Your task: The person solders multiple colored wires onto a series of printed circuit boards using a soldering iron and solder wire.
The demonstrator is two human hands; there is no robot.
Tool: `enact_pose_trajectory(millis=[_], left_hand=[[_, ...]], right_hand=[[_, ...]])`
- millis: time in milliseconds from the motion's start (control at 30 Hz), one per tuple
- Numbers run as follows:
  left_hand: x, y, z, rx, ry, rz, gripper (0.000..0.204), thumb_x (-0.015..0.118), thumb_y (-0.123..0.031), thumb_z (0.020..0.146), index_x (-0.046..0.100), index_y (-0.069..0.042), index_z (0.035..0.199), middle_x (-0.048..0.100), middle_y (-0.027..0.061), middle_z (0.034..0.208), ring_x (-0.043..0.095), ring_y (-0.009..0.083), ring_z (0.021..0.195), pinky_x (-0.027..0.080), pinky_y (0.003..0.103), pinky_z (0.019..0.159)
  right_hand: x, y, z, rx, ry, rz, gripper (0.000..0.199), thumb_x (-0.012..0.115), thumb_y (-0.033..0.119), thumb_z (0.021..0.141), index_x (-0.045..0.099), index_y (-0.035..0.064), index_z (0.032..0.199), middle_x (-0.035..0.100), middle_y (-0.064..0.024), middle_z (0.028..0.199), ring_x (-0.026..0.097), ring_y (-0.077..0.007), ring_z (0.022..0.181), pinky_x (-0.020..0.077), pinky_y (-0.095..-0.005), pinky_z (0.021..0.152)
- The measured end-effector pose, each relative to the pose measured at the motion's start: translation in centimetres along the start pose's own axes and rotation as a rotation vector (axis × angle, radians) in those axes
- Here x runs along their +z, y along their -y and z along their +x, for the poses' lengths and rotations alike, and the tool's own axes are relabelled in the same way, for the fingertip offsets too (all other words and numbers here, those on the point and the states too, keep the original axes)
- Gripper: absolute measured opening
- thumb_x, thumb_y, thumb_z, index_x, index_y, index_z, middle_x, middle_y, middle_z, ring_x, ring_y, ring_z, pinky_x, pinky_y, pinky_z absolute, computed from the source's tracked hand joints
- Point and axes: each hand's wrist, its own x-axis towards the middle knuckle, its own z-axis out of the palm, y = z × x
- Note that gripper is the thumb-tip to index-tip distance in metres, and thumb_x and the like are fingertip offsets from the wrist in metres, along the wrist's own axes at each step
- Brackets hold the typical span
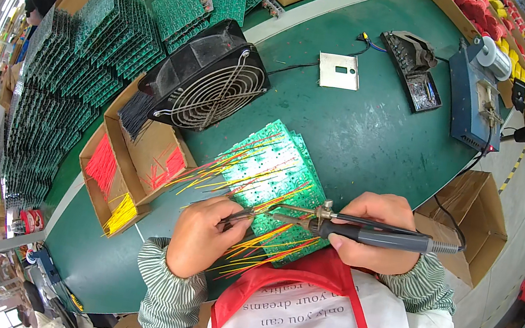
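Observation:
A green circuit board (275, 157) lies in front of me, resting on at least one more board. Rows of red, yellow and black wires stick out from its left side and near edge. My right hand (382, 233) grips a soldering iron (374, 236) with a metal solder guide clamped along it. Its tip points left, low over the board's near part. At the board's left edge, my left hand (208, 234) is closed in a pinch on a dark slender thing, too small to name, close to the iron's tip.
A divided cardboard box (132, 192) of cut wires lies left, behind it a black fan (210, 81) and stacked circuit boards (81, 62). Far right are a blue solder feeder (472, 100), a black tray (418, 78) and a white plate (339, 72). A cardboard box (464, 225) stands beside the table.

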Motion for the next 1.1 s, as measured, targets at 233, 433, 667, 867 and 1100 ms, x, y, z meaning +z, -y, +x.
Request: enact_pose_trajectory(millis=[233, 433, 667, 867, 1100], left_hand=[[-1.5, 0.2, -1.0, 0.048, -0.148, -0.007, 0.011, 0.068, -0.010, 0.079, 0.064, -0.001, 0.083, 0.059, 0.0106, 0.071, 0.053, 0.0233, 0.054, 0.041, 0.034, 0.051], [-1.1, -2.2, -0.7, 0.111, -0.354, 0.176, 0.011, 0.068, -0.001, 0.078, 0.064, 0.002, 0.088, 0.060, 0.0085, 0.071, 0.053, 0.0144, 0.057, 0.042, 0.026, 0.053], [1.0, -3.2, 1.3, 0.199, -0.156, 0.114, 0.012, 0.071, -0.006, 0.076, 0.067, 0.000, 0.086, 0.062, 0.0120, 0.072, 0.059, 0.0252, 0.061, 0.046, 0.032, 0.055], [1.9, -3.6, 1.9, 0.152, -0.169, 0.100, 0.011, 0.069, -0.010, 0.079, 0.065, -0.002, 0.086, 0.062, 0.0127, 0.075, 0.060, 0.0280, 0.066, 0.047, 0.035, 0.058], [2.5, -3.2, 2.5, 0.117, -0.083, 0.098, 0.011, 0.068, -0.011, 0.079, 0.063, -0.002, 0.083, 0.059, 0.0126, 0.075, 0.060, 0.0307, 0.067, 0.047, 0.038, 0.059]], right_hand=[[-1.5, 0.0, -0.8, -0.024, -0.052, -0.063, 0.019, 0.074, 0.010, 0.067, 0.062, -0.0002, 0.077, 0.061, -0.0061, 0.063, 0.058, -0.0136, 0.052, 0.0447, -0.0258, 0.049], [-2.1, 0.0, -1.5, -0.010, -0.088, -0.094, 0.019, 0.074, 0.011, 0.068, 0.061, 0.0002, 0.077, 0.060, -0.0059, 0.061, 0.058, -0.0128, 0.051, 0.0449, -0.0255, 0.049], [-2.9, 0.0, -1.8, 0.009, -0.145, -0.103, 0.018, 0.073, 0.012, 0.069, 0.060, 0.0011, 0.076, 0.061, -0.0043, 0.061, 0.057, -0.0098, 0.052, 0.0448, -0.0247, 0.049], [-3.1, -0.3, -1.7, 0.040, -0.132, -0.080, 0.018, 0.073, 0.011, 0.069, 0.061, 0.0012, 0.076, 0.061, -0.0041, 0.061, 0.057, -0.0096, 0.052, 0.0449, -0.0246, 0.049], [-2.9, -0.9, -1.4, 0.029, -0.110, -0.082, 0.018, 0.073, 0.012, 0.069, 0.061, 0.0004, 0.077, 0.060, -0.0048, 0.060, 0.057, -0.0104, 0.052, 0.0448, -0.0250, 0.049]])
